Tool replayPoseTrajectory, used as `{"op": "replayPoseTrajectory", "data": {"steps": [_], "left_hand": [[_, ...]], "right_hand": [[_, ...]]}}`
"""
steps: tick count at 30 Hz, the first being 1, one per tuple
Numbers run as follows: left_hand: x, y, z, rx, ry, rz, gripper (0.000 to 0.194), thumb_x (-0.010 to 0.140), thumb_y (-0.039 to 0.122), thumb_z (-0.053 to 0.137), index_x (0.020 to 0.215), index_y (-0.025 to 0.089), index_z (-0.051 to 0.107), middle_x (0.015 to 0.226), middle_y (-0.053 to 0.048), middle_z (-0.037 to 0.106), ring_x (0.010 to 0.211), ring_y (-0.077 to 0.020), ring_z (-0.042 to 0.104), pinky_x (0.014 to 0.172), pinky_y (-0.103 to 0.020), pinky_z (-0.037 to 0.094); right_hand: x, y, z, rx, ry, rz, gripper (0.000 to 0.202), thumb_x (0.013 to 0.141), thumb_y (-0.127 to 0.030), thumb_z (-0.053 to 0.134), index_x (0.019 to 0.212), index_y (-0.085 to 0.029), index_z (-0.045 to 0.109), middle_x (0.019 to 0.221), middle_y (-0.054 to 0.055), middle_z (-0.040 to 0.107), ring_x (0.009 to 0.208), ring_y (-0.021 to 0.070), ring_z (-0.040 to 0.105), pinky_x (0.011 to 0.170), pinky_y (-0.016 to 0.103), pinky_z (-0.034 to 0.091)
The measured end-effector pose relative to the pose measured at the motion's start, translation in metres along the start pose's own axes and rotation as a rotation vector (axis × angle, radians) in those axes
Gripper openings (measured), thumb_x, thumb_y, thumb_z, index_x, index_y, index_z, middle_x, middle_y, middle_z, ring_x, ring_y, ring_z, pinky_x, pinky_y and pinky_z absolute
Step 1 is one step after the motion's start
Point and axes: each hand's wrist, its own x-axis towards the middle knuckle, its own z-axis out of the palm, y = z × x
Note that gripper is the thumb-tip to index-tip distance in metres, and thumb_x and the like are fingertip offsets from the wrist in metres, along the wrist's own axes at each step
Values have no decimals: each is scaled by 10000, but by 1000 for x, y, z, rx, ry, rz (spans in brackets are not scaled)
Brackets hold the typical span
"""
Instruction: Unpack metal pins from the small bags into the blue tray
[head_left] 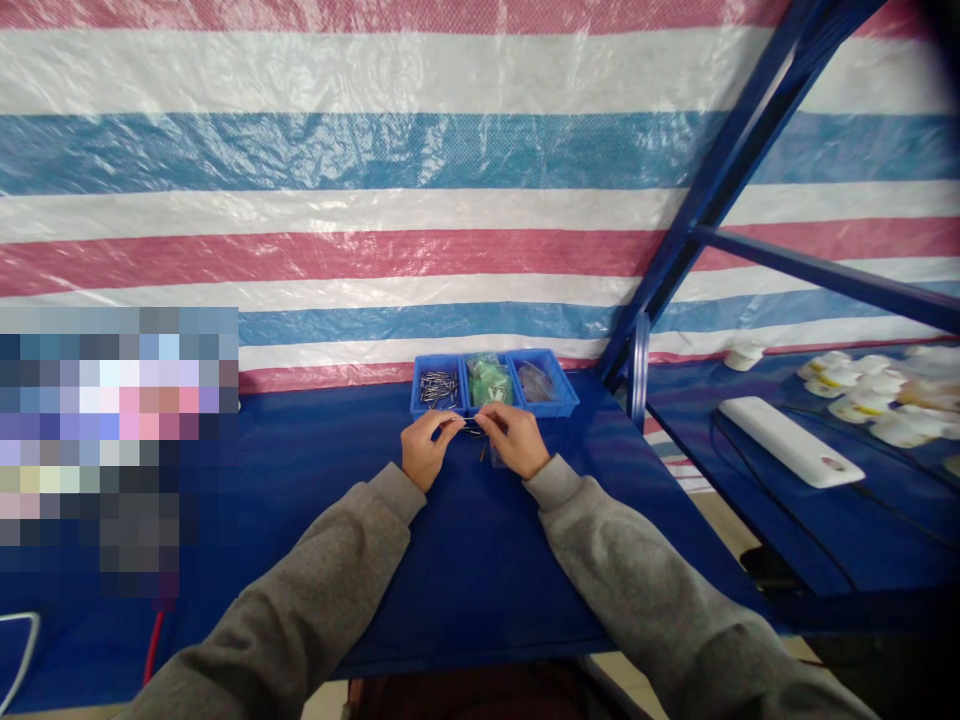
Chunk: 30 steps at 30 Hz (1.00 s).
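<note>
My left hand (430,446) and my right hand (517,438) meet over the table, thumb and fingers pinched on each. A thin, pale, rod-like piece (470,421) spans the gap between the fingertips; it is too small for its kind to show. Just behind the hands stand three blue bins in a row. Slim metal pins fill the left bin (412,398). A green bag (484,380) with pale pieces lies in the middle bin, and clear plastic bags (534,382) lie in the right one. A few dark pins (482,453) rest on the table below the fingers, beside a clear bag (496,458).
Both forearms lean over the blue tabletop (465,570). A blue metal frame (694,225) rises at the right. Beyond it, another blue table carries a white power strip (791,440), cables and several white parts (862,390). A red cable (154,645) hangs at the left, below a blurred-out area.
</note>
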Motion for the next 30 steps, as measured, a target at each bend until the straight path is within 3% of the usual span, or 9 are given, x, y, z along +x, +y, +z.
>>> {"op": "replayPoseTrajectory", "data": {"steps": [6,11,16,21,30], "left_hand": [[2,2,0,-42,34,14,130,850,288,582,850,172,641,822,-35,681,750,-138,637,744,-270,499],[0,1,3,-149,6,-19,83,893,245,508,883,169,541,1035,-83,667,979,-165,630,880,-331,484],[-3,-1,4,-105,35,-46,68,895,234,502,898,174,533,909,-61,695,908,-160,659,848,-322,503],[-1,3,2,-72,57,-4,61,894,222,496,882,171,525,1059,-91,675,987,-167,641,890,-338,491],[-3,2,5,-94,38,-55,168,900,288,507,844,159,598,751,-25,695,710,-127,672,721,-255,526]], "right_hand": [[1,1,-1,-47,-15,-6,350,905,-445,449,750,-185,623,604,8,607,554,129,546,563,228,396],[1,0,-3,-70,42,21,400,909,-467,419,707,-188,623,574,11,592,530,132,534,549,236,392],[1,-3,-5,-41,82,52,393,909,-462,416,734,-184,631,607,21,615,547,138,556,552,237,414],[0,-2,-4,-34,86,54,372,911,-443,425,740,-186,632,603,16,606,538,135,551,554,235,416],[1,-4,-5,-10,84,63,396,905,-476,417,734,-186,628,595,13,604,520,130,544,535,230,413]]}}
